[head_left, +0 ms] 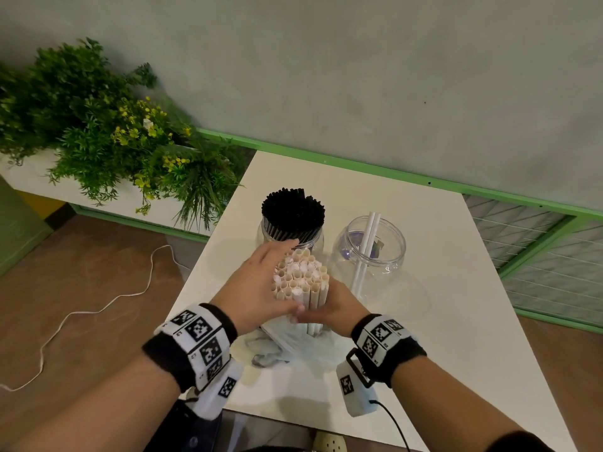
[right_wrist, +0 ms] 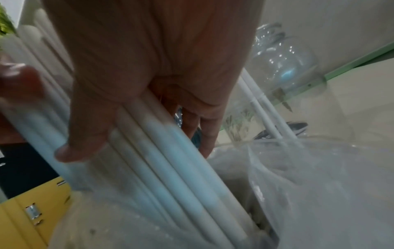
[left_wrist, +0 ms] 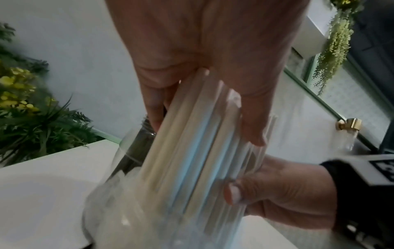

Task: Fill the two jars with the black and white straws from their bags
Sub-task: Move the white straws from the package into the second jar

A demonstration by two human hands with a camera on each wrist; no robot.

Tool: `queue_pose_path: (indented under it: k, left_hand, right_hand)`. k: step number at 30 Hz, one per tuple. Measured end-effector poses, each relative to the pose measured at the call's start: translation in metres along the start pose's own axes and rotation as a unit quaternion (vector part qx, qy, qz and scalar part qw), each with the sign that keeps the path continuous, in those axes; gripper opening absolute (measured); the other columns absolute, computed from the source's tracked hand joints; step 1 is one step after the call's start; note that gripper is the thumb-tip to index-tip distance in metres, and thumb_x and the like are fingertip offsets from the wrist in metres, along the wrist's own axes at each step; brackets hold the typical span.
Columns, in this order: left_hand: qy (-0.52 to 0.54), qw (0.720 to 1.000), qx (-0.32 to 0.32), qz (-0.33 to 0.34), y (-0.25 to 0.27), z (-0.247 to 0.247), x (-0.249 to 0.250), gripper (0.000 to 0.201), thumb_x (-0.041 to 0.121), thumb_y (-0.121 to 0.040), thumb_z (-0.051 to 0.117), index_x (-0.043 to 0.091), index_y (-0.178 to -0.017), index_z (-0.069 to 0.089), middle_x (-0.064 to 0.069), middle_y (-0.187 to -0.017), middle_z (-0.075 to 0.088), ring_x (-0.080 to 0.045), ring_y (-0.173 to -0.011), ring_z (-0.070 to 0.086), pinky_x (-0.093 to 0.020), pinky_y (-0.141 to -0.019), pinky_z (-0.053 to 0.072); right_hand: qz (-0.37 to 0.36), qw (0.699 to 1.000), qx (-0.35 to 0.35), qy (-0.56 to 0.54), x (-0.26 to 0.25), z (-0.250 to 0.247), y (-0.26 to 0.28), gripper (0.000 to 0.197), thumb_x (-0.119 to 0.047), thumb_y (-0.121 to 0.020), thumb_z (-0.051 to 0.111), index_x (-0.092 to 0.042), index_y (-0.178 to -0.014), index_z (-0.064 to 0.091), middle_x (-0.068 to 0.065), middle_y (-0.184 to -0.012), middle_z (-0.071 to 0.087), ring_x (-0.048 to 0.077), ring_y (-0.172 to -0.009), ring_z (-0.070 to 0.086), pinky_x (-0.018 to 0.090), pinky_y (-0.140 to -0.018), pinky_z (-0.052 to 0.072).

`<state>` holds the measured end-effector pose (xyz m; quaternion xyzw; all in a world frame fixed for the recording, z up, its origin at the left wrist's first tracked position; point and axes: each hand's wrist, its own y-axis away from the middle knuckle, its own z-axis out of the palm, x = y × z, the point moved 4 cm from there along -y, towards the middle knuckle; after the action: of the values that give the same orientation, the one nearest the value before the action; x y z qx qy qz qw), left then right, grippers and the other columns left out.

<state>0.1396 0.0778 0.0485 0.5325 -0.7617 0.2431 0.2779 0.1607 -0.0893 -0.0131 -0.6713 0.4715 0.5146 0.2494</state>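
White straws [head_left: 301,278] stood upright in a thick bundle between both hands, near the middle of the white table [head_left: 456,321], their lower ends still inside a clear plastic bag [head_left: 293,344] crumpled toward the near edge. The left hand [head_left: 257,285] wrapped the bundle's left side, fingers reaching round the back and thumb across the front; the right hand [head_left: 332,308] gripped it lower down from the right, thumb pressed over the straws. The wrist views showed each hand's fingers [left_wrist: 251,118] curled along the pale tubes [right_wrist: 162,151], though both pictures were blurred.

Just behind the bundle, toward the far edge, a clear jar [head_left: 270,234] was packed full of black straws [head_left: 292,213], their tips rising above its mouth. Beside it on the right, a second clear jar [head_left: 388,256] held only two white straws [head_left: 367,243], leaning out over the rim. Left of the table, a white planter [head_left: 32,177] carried green foliage with yellow flowers [head_left: 130,128], and a white cord [head_left: 98,308] trailed over the brown floor.
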Motion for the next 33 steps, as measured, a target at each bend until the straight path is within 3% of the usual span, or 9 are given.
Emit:
queue_pose_path:
  k: [5, 9, 13, 15, 18, 21, 26, 29, 33]
  left_hand:
    - [-0.014, 0.999, 0.037, -0.014, -0.004, -0.016, -0.006, 0.093, 0.049, -0.067, 0.077, 0.04, -0.143, 0.025, 0.016, -0.14, 0.037, -0.004, -0.124, 0.04, -0.023, -0.101, 0.034]
    - [-0.148, 0.989, 0.0, -0.001, -0.008, -0.024, -0.007, 0.095, 0.065, -0.066, 0.068, 0.036, -0.145, 0.022, 0.012, -0.143, 0.036, -0.013, -0.127, 0.037, -0.032, -0.102, 0.038]
    - [-0.195, 0.979, -0.021, 0.051, -0.018, -0.022, 0.005, 0.095, 0.08, -0.061, 0.044, 0.036, -0.143, 0.027, 0.016, -0.146, 0.034, -0.011, -0.132, 0.03, -0.039, -0.105, 0.035]
    - [-0.198, 0.978, -0.023, 0.059, -0.021, -0.019, 0.008, 0.082, 0.078, -0.066, 0.038, 0.037, -0.137, 0.037, 0.017, -0.137, 0.046, -0.01, -0.128, 0.035, -0.037, -0.102, 0.036]
    - [-0.193, 0.979, 0.004, 0.067, -0.019, -0.018, 0.006, 0.058, 0.07, -0.074, 0.037, 0.04, -0.121, 0.051, 0.019, -0.119, 0.056, -0.009, -0.117, 0.044, -0.037, -0.096, 0.039]
    - [-0.185, 0.98, 0.018, 0.07, -0.016, -0.018, 0.006, 0.047, 0.065, -0.077, 0.038, 0.041, -0.116, 0.052, 0.021, -0.114, 0.058, -0.009, -0.113, 0.045, -0.036, -0.094, 0.039]
    - [-0.198, 0.978, 0.007, 0.07, -0.018, -0.015, 0.013, 0.045, 0.06, -0.08, 0.03, 0.041, -0.112, 0.054, 0.02, -0.113, 0.06, -0.01, -0.113, 0.047, -0.035, -0.093, 0.035]
    - [-0.193, 0.979, 0.017, 0.06, -0.016, -0.016, 0.011, 0.044, 0.06, -0.08, 0.03, 0.04, -0.109, 0.056, 0.02, -0.112, 0.061, -0.01, -0.111, 0.048, -0.034, -0.093, 0.034]
    - [-0.182, 0.981, 0.026, 0.058, -0.015, -0.016, 0.011, 0.035, 0.05, -0.083, 0.043, 0.04, -0.115, 0.053, 0.02, -0.109, 0.062, -0.011, -0.108, 0.049, -0.034, -0.093, 0.034]
  right_hand:
    - [-0.012, 0.997, 0.044, -0.054, -0.004, 0.005, -0.008, 0.062, -0.011, -0.069, 0.086, -0.011, -0.125, 0.058, 0.0, -0.114, 0.069, 0.007, -0.106, 0.065, 0.022, -0.091, 0.052]
    - [-0.013, 0.998, 0.026, -0.051, -0.007, 0.006, -0.009, 0.06, -0.014, -0.07, 0.085, -0.012, -0.124, 0.059, -0.001, -0.115, 0.069, 0.008, -0.107, 0.065, 0.024, -0.093, 0.051]
    - [-0.039, 0.999, 0.006, 0.014, -0.019, 0.008, -0.011, 0.053, -0.027, -0.069, 0.085, -0.014, -0.115, 0.063, 0.0, -0.108, 0.071, 0.013, -0.102, 0.066, 0.035, -0.093, 0.053]
    - [-0.045, 0.998, 0.009, 0.031, -0.025, 0.006, -0.011, 0.042, -0.02, -0.07, 0.085, -0.014, -0.107, 0.065, 0.002, -0.102, 0.071, 0.013, -0.097, 0.067, 0.034, -0.091, 0.053]
    - [-0.057, 0.997, 0.047, 0.038, -0.029, -0.003, -0.005, 0.023, -0.018, -0.076, 0.081, -0.026, -0.091, 0.064, -0.003, -0.093, 0.07, 0.011, -0.09, 0.066, 0.03, -0.088, 0.052]
    - [-0.066, 0.995, 0.062, 0.03, -0.029, -0.004, 0.0, 0.022, -0.019, -0.081, 0.076, -0.032, -0.092, 0.063, -0.004, -0.095, 0.07, 0.01, -0.092, 0.066, 0.031, -0.089, 0.053]
    - [-0.062, 0.993, 0.096, 0.003, -0.025, -0.002, -0.003, 0.026, -0.017, -0.078, 0.079, -0.016, -0.101, 0.067, 0.001, -0.095, 0.07, 0.013, -0.089, 0.066, 0.038, -0.085, 0.054]
    - [-0.065, 0.991, 0.114, -0.037, -0.026, -0.003, 0.0, 0.026, -0.029, -0.078, 0.076, -0.019, -0.099, 0.066, 0.006, -0.094, 0.069, 0.023, -0.091, 0.067, 0.046, -0.084, 0.055]
    - [-0.081, 0.989, 0.105, -0.065, -0.035, 0.0, 0.0, 0.023, -0.016, -0.081, 0.069, -0.01, -0.102, 0.063, 0.013, -0.094, 0.066, 0.027, -0.089, 0.065, 0.039, -0.082, 0.054]
